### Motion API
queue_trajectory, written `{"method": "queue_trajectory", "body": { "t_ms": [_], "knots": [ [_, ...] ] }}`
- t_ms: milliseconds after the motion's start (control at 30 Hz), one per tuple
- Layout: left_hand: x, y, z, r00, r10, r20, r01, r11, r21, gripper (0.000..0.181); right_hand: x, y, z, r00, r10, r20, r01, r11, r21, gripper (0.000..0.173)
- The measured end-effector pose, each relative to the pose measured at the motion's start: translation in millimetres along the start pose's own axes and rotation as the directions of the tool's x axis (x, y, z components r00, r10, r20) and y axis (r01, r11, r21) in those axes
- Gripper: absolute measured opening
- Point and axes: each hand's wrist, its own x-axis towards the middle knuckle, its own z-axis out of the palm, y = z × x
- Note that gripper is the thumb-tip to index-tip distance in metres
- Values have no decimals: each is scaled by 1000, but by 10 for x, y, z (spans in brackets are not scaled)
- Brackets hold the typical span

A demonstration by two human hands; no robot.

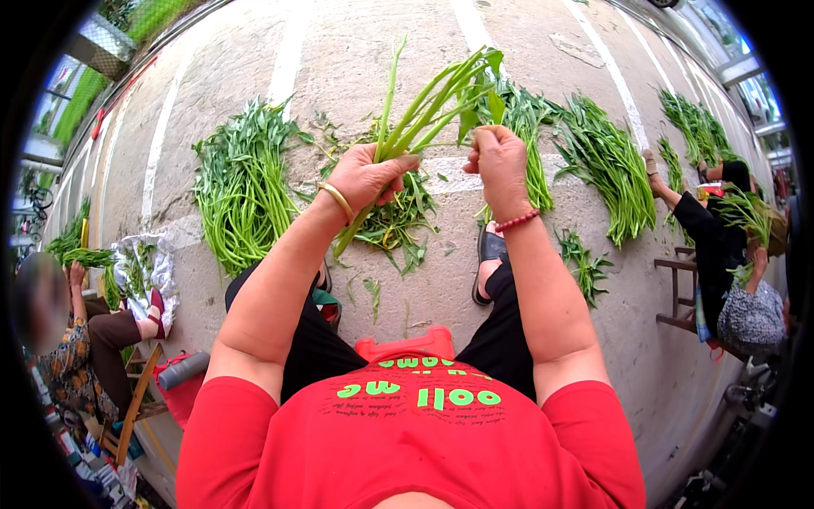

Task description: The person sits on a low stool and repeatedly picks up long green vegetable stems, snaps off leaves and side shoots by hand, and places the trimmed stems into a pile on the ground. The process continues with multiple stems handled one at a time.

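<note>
My left hand (372, 175), with a yellow bangle at the wrist, is closed around a small bunch of long green leafy vegetable stems (420, 118). The stems fan out above it, and their lower ends stick out beneath. To its right my right hand (501, 162), with a red bead bracelet, pinches a thin stem or leaf at the bunch's side; the fingertips are partly hidden. Under and behind my left hand lies a loose heap of leaves and trimmings (397, 223). Larger piles of leafy stems lie to the left (245, 191) and right (610, 172) on the concrete.
Another pile of greens (534, 153) lies just beyond my right hand, and a small leafy clump (582, 267) nearer. A person sits at far left beside a white plastic sheet (162, 254); another holds greens at far right, near a wooden stool (677, 289). My sandalled feet flank the trimmings.
</note>
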Motion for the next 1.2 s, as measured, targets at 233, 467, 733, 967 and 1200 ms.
{"method": "queue_trajectory", "body": {
  "t_ms": [233,467,733,967,1200],
  "knots": [
    [-59,40,-133,997,-10,-71,6,998,-60,25,45,-77,-132,974,0,226,12,999,-51,15],
    [-78,96,-131,998,-45,-44,42,997,-64,26,-1,-42,-12,964,11,266,17,995,-100,22],
    [-79,97,-91,997,-65,46,69,995,-78,27,-17,-36,7,921,60,385,-47,998,-44,23],
    [-35,50,-123,997,-51,-63,44,993,-107,31,-34,-44,-7,920,81,383,-47,994,-98,14],
    [-15,44,-152,986,-70,-153,51,991,-123,28,-67,-52,10,919,51,392,-8,994,-112,10]
  ]
}}
